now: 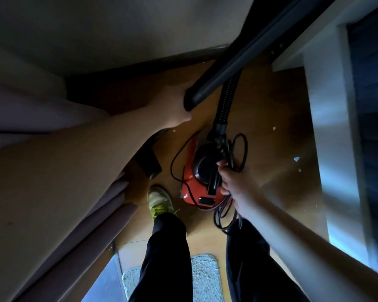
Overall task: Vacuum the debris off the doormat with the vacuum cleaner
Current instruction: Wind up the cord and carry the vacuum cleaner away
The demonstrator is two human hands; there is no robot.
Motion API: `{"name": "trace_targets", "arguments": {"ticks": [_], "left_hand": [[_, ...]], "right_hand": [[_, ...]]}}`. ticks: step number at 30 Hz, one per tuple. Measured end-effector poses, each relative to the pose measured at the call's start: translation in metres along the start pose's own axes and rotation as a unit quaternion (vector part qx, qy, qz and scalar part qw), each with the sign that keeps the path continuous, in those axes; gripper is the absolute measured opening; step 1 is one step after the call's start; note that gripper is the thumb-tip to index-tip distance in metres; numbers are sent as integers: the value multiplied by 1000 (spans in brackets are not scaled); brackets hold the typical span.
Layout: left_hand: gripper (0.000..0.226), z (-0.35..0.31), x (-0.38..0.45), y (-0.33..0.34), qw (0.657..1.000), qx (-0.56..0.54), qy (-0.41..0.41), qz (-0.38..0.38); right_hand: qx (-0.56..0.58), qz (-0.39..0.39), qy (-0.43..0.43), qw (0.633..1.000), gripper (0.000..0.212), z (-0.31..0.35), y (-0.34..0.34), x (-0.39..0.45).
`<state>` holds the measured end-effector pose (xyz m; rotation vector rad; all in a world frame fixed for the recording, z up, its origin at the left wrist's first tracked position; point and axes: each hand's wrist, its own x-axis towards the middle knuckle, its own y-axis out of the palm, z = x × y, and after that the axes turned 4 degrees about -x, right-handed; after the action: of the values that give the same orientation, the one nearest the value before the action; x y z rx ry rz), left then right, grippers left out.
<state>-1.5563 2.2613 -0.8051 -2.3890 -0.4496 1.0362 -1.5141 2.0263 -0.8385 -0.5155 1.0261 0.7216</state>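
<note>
Two hands in view, both busy. Left hand (172, 105) is reaching fwd at the black wand/nozzle piece (238, 59); fingers are hidden behind its end, so can't tell if they're gripping it. Right hand (231, 184) is curling round a bundle of black power cord (241, 149) and touching the handle of the red vacuum cleaner (196, 182), which is sitting on the wood floor (271, 127). Ribbed hose (227, 97) is running from vac up to wand. Doormat (203, 277), pale and shaggy, is lying behind the vac, between person's legs at btm edge. Debris (296, 159) bits are lying scattered on floor to the right. Yellow shoe (158, 200) is standing just beside vac.
</note>
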Motion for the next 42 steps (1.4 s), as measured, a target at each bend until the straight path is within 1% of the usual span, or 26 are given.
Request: {"name": "trace_targets", "arguments": {"ticks": [2,5,6,8,11,12,14,15,17,19,22,24,27,31,33,36,39,42], "left_hand": [[56,11,-8,9,1000,-9,-16,-1],[49,18,-20,25,999,-9,-32,-22],[46,19,-22,30,998,-20,-36,-38],[43,16,-27,38,996,-42,-43,-70],[39,7,-34,50,993,-63,-48,-88],[36,6,-36,53,992,-72,-46,-87],[33,5,-39,58,992,-83,-48,-85],[32,6,-41,60,992,-83,-48,-86],[32,10,-44,64,992,-93,-38,-81],[32,12,-46,66,991,-111,-23,-74],[31,15,-45,70,991,-122,0,-63],[33,13,-48,74,991,-123,8,-44],[34,11,-53,81,992,-127,10,-23],[32,2,-73,81,990,-135,19,-43],[35,-8,-88,75,988,-141,26,-52],[30,-33,-115,62,989,-137,32,-47],[29,-66,-147,49,987,-140,49,-60],[30,-105,-179,36,984,-152,43,-78]], "right_hand": [[11,-3,-44,999,11,26,-14,-4],[-4,-52,-101,994,18,46,-35,3],[-24,-61,-98,993,21,42,-37,11],[-89,-77,-56,991,24,21,-32,28],[-173,-92,9,981,23,-24,-23,52],[-188,-88,20,978,29,-40,-22,61],[-195,-85,21,977,49,-73,-19,83],[-188,-91,27,978,58,-74,-13,80],[-173,-100,20,980,63,-54,4,58],[-167,-97,11,981,54,-49,13,58],[-68,-19,28,997,48,-50,16,67],[-19,-1,35,999,38,-49,16,70],[-8,-27,13,1000,34,-45,15,66],[-38,-57,-36,997,32,-38,4,44],[-45,-65,-60,995,31,-27,-3,22],[-46,-71,-76,994,31,1,-22,-24],[-46,-78,-94,991,32,37,-41,-84],[-69,-68,-117,988,34,68,-55,-144]]}}
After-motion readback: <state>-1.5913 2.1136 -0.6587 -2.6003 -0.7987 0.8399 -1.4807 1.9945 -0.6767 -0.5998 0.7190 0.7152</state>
